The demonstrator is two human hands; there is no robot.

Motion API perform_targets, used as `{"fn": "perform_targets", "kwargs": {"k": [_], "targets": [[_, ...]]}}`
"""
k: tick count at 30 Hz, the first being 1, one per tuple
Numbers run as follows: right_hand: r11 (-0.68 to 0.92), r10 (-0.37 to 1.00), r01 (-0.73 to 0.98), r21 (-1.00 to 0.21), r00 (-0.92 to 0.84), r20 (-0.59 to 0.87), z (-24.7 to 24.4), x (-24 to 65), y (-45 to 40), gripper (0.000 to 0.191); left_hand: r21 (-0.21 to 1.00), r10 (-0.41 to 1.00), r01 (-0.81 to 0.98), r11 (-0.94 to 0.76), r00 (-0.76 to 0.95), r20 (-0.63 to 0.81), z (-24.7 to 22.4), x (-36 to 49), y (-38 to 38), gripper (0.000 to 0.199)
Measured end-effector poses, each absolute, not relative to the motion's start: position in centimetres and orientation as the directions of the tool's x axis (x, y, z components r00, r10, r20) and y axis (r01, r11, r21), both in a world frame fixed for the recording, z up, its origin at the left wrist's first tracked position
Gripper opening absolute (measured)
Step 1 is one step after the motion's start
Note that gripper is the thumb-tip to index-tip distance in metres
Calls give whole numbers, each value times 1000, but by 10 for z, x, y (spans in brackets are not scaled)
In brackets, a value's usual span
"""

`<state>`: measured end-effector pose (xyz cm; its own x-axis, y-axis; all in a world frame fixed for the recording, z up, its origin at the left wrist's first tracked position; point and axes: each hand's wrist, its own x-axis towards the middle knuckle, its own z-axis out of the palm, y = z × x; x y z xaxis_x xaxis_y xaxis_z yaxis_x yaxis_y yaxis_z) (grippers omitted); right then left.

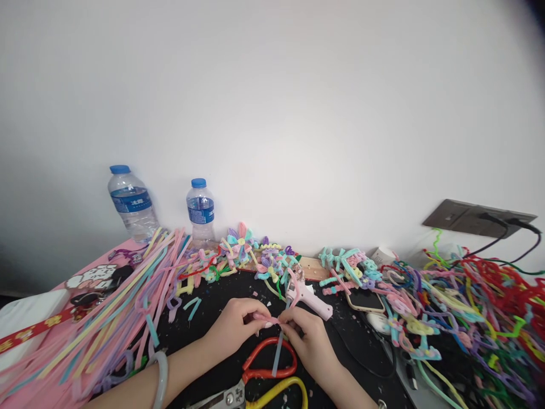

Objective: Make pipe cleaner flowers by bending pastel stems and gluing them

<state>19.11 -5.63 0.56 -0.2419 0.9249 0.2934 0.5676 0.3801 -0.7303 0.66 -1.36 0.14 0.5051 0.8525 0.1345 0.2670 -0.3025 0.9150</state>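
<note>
Near the centre of the black mat, my left hand point(238, 328) pinches a pink pipe cleaner piece point(260, 317) between thumb and fingers. My right hand point(304, 335) has its fingertips closed on the other end of that pink piece, and a longer pink strand rises above them. Just below the hands lie scissors point(269, 373) with one red and one yellow handle. A translucent strip point(277, 357) crosses the red handle. Behind my right hand rests a light pink glue gun point(310, 299).
Long pastel pipe cleaners point(123, 307) spread at left, with two water bottles point(201, 211) against the wall. Shaped pieces point(272, 258) line the back. A phone point(365, 300), a white mouse point(377, 323) and a tangled colourful pile point(481, 301) lie right, below a wall socket point(462, 217).
</note>
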Motion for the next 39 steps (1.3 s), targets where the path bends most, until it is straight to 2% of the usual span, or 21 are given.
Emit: {"fn": "perform_targets", "kwargs": {"k": [20,39], "targets": [[320,947,576,-752,-189,259,-1,191,-53,17,930,875,266,-255,472,105,-1,6,-12,17],[402,916,561,-723,-253,312,7,191,-53,16,918,863,268,-291,487,132,-2,6,-12,17]]}}
